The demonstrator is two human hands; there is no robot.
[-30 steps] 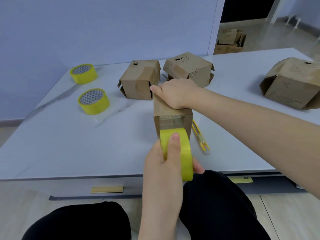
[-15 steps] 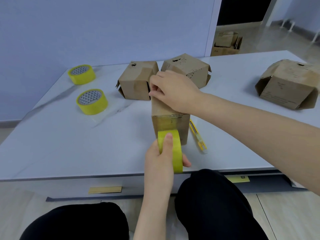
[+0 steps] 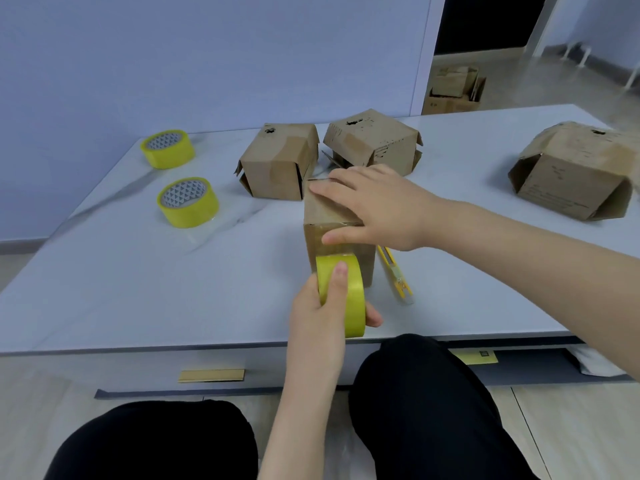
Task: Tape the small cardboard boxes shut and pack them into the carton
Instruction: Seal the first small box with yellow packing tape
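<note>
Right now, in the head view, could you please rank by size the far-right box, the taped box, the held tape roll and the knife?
1. far-right box
2. taped box
3. held tape roll, though nearest the camera
4. knife

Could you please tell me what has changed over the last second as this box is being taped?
The right hand shifted on top of the small box: its fingers flattened across the lid and its thumb came down onto the taped front face. The left hand kept its grip on the tape roll, bringing it slightly closer to the box. The spare rolls, other boxes and utility knife did not move.
</note>
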